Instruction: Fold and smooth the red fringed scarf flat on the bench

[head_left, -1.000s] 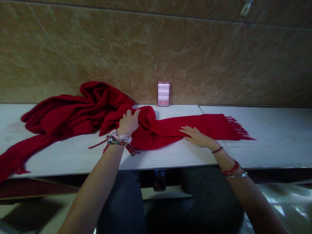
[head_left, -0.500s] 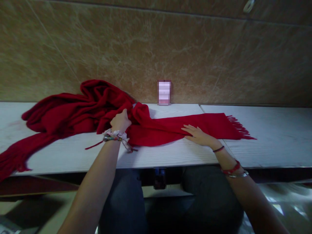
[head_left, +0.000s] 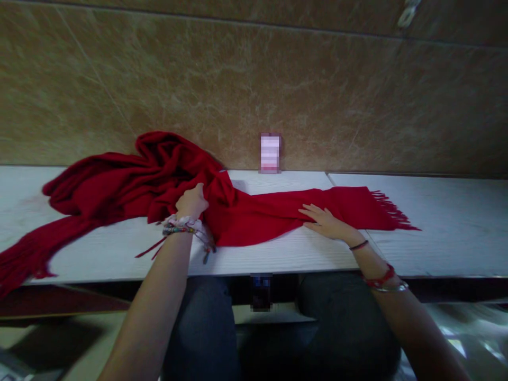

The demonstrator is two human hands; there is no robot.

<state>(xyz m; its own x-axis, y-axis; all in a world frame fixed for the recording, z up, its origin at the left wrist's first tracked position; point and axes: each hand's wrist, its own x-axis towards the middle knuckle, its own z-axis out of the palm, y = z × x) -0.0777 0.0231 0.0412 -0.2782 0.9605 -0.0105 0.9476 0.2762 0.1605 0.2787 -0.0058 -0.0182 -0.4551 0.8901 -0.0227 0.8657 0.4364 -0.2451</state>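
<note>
One scarf (head_left: 254, 222): left hand (head_left: 192, 202), fingers clamped on it, should draw gently while right hand (head_left: 326, 223), fingers spread, anchors evenly

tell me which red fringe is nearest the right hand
The fringe at the right, ending the flatter red cloth beneath the right hand. The far-left fringe lies beyond the bunched folds, well away from that hand.

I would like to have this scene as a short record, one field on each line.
Left hand: curled at the bunched part of the scarf; grip hidden
Right hand: flat on the spread part, fingers apart
Scarf: red, heaped at left, fringed at the right end
Surface: white table, against the wall
Wall: brown, marbled
By the wall: pink-and-white object, blurred out
</note>
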